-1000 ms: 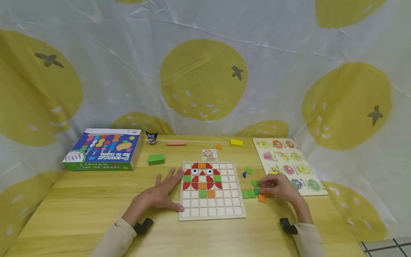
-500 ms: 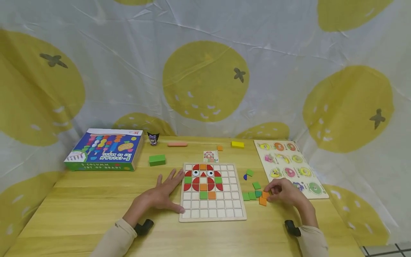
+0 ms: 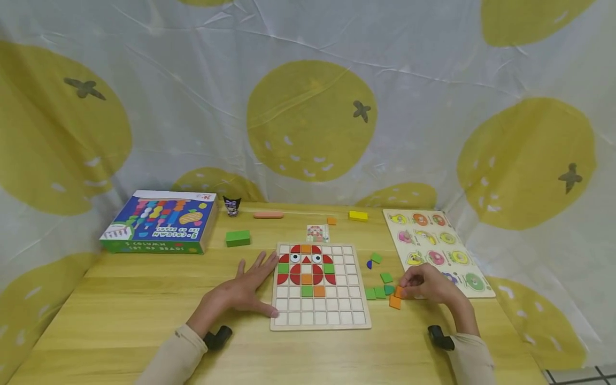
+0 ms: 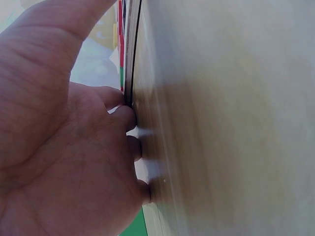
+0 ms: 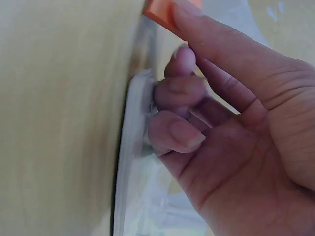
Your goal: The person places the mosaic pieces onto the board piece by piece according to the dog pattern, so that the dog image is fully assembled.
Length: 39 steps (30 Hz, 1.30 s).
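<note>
My left hand point(image 3: 243, 291) rests at the left side of the wooden grid board point(image 3: 358, 315), fingers spread, with thumb and fingertips touching its edge. Red, green and orange pieces form a pattern in the board's upper left part; two carry eyes. To the right of the board, my right hand point(image 3: 430, 286) pinches an orange square tile point(image 5: 165, 14), which tilts in the right wrist view. Another orange tile point(image 3: 395, 302) lies just below it. Beside them are green tiles point(image 3: 380, 292), a dark green piece point(image 3: 389, 289), a lone green tile point(image 3: 386, 277) and a blue piece point(image 3: 369, 264).
A small pattern card point(image 3: 317, 233) lies behind the board. Further back are a green block point(image 3: 238, 238), a pink stick point(image 3: 268, 215), a yellow block point(image 3: 358, 216) and a small figurine point(image 3: 232, 206). A bead-set box point(image 3: 159, 222) stands left; a fruit puzzle board point(image 3: 401, 240) lies right.
My right hand has moved off the green tiles, slightly right, to an orange tile and now pinches it. The left hand stays by the board; the head view has shifted slightly.
</note>
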Available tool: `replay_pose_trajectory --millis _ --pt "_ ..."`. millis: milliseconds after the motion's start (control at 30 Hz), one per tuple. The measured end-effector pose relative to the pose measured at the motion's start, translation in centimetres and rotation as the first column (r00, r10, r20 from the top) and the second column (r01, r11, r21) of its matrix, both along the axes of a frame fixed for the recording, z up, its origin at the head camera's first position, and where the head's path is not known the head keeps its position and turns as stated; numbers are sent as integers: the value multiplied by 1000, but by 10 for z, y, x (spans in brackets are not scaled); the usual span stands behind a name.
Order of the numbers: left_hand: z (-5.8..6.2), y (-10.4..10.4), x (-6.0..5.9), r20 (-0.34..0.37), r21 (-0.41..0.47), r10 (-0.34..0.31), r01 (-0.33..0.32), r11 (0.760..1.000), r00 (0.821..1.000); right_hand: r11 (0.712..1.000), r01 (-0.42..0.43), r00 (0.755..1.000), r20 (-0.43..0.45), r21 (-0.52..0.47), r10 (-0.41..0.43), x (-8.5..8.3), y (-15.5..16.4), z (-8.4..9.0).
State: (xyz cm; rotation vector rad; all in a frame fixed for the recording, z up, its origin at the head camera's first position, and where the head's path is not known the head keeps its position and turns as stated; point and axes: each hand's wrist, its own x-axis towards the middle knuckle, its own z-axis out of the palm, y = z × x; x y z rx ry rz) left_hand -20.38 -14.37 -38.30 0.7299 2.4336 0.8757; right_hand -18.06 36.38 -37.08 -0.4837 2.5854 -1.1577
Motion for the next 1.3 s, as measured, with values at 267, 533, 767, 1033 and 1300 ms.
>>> replay_pose_trajectory --millis 267,533,767,1033,1300 --pt "0 2 -1 -4 -1 -6 6 1000 1000 991 -59 998 -26 -119 57 -6 -27 5" --pt "0 2 -1 8 -26 10 -10 1000 1000 980 -42 999 -37 -193 35 -15 -98 -4" --pt "0 1 -2 0 -29 16 -16 999 1000 969 -91 996 -40 -228 84 -16 -142 -14" --pt "-2 1 -3 -12 -30 6 -7 1000 1000 986 -94 990 -121 -136 78 -17 -153 -17" --pt "-3 0 -4 -6 -36 11 -11 999 1000 993 -86 988 -137 -77 75 -18 -156 -16"
